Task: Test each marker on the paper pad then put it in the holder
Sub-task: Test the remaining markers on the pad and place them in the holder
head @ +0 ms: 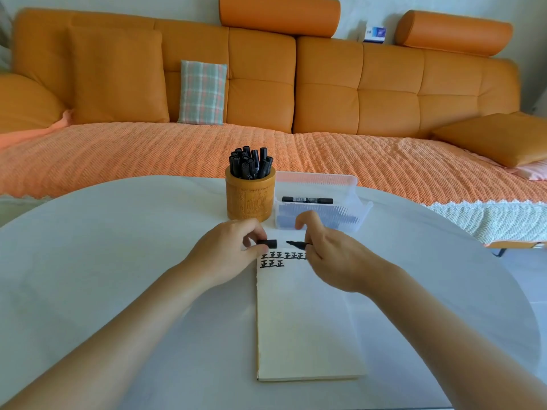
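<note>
While your left hand (228, 250) pinches the cap (268, 243) between thumb and fingertips, your right hand (331, 258) pinches the marker (299, 244) by its barrel, one finger arching up clear of it. Both hover over the top end of the pad (305, 321), which lies lengthwise on the desk (118, 247) in front of you.

What matters is the line between the two pieces. The marker's long axis runs left to right across your view, its nib (289, 242) pointing left, straight at the cap. The cap sits on that same line, just to the left, close but apart from the nib. Whether you write or recap next, I cannot tell. Free paper lies just below the nib, to the right of the second row of marks (272, 263).

The holder (250, 199) stands beyond your hands, just behind the left one and already crowded with markers, so the right hand would have to carry up and leftward to reach it.

The marker is slim and black with a dark pointed nib. Most of its barrel is hidden inside your right hand. The cap is a short black stub.
</note>
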{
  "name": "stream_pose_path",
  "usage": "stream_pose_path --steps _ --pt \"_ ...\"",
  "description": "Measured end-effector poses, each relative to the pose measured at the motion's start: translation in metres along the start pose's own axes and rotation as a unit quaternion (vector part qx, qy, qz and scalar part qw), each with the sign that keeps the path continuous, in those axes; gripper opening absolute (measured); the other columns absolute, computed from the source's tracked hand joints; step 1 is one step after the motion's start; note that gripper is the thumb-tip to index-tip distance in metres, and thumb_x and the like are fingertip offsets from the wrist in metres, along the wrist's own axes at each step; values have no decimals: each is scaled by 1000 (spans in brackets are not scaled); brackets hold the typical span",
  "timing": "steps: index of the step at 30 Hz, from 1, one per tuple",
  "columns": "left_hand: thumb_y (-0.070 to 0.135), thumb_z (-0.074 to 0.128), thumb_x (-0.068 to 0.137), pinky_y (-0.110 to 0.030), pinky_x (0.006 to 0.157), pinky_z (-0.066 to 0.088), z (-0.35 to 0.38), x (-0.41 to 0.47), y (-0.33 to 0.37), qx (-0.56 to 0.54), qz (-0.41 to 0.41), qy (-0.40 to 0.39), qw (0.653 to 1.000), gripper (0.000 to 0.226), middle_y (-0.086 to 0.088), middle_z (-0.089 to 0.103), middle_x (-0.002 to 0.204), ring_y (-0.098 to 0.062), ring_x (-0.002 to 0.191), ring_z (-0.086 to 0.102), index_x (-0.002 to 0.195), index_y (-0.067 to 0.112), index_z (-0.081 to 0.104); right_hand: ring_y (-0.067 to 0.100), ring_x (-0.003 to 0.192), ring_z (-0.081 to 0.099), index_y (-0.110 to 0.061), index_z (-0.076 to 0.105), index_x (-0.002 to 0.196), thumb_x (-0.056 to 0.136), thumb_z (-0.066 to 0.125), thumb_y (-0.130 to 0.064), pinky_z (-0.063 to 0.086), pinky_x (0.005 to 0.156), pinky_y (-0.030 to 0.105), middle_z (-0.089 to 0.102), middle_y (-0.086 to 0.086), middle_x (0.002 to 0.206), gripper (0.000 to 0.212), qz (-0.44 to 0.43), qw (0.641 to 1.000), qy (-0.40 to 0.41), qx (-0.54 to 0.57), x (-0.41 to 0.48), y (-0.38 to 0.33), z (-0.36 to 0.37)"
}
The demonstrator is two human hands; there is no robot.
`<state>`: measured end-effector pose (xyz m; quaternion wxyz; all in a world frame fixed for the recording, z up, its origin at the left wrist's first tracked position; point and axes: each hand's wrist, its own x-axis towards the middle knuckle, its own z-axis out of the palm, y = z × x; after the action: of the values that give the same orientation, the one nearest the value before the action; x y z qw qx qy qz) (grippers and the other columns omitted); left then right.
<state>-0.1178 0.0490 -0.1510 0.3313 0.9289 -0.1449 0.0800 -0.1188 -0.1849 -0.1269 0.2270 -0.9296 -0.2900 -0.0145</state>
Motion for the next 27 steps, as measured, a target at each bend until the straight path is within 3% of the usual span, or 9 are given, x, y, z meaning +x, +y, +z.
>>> stream_pose_path --steps 3,5,7,10,13,15,19,23,27 --pt "37 68 88 -26 68 47 0 1 -9 17 -26 5 1000 12 17 62 95 -5 85 57 92 37 56 19 74 54 -31 48 94 98 37 -2 46 66 33 53 1 90 32 19 998 22 55 4 5 -3" --pt "33 65 90 -24 68 44 2 1 -13 12 -28 6 1000 13 18 62 99 -6 82 56 101 39 61 19 78 60 -29 65 89 100 38 0 54 65 33 55 4 99 41 56 984 36 167 7 6 0" --pt "32 61 94 -25 73 45 5 1 -15 21 -24 6 999 23 16 61 103 -5 83 55 116 37 66 16 83 63 -29 71 101 100 35 6 57 73 31 57 7 108 50 91 947 38 304 10 5 2" --pt "31 56 96 -30 80 49 11 1 -19 45 -29 4 999 24 13 61 100 -10 91 54 117 35 69 12 91 64 -33 64 121 88 37 19 54 83 27 59 2 108 67 92 938 26 334 8 8 4" --pt "32 56 97 -29 80 47 14 2 -24 64 -31 -5 997 23 15 57 97 -9 95 50 116 34 68 16 83 58 -31 64 120 91 64 -4 52 77 33 56 -1 91 40 56 952 34 300 2 10 10" --pt "33 55 97 -28 81 46 15 2 -26 63 -29 -13 998 22 16 55 97 -7 96 47 114 33 68 16 72 54 -24 69 103 96 62 -19 47 65 34 55 -2 79 11 81 932 57 350 -1 5 16" --pt "33 50 97 -31 79 46 14 1 -26 88 -48 1 995 23 16 54 102 -9 102 47 113 33 66 25 60 56 -12 68 95 95 52 -5 33 46 22 59 9 72 18 156 888 81 425 -2 3 26" --pt "36 44 99 -31 84 44 13 2 -27 111 -52 -15 992 29 14 53 107 -10 111 43 118 32 65 22 58 57 -12 65 88 81 64 -9 36 43 21 65 23 73 8 184 898 77 392 -2 4 28" --pt "57 47 93 -34 97 40 13 1 -24 85 -48 -49 994 43 13 49 113 -8 121 36 126 32 59 20 50 50 -1 61 77 84 69 -4 36 43 21 61 12 63 10 181 902 99 378 0 4 33"
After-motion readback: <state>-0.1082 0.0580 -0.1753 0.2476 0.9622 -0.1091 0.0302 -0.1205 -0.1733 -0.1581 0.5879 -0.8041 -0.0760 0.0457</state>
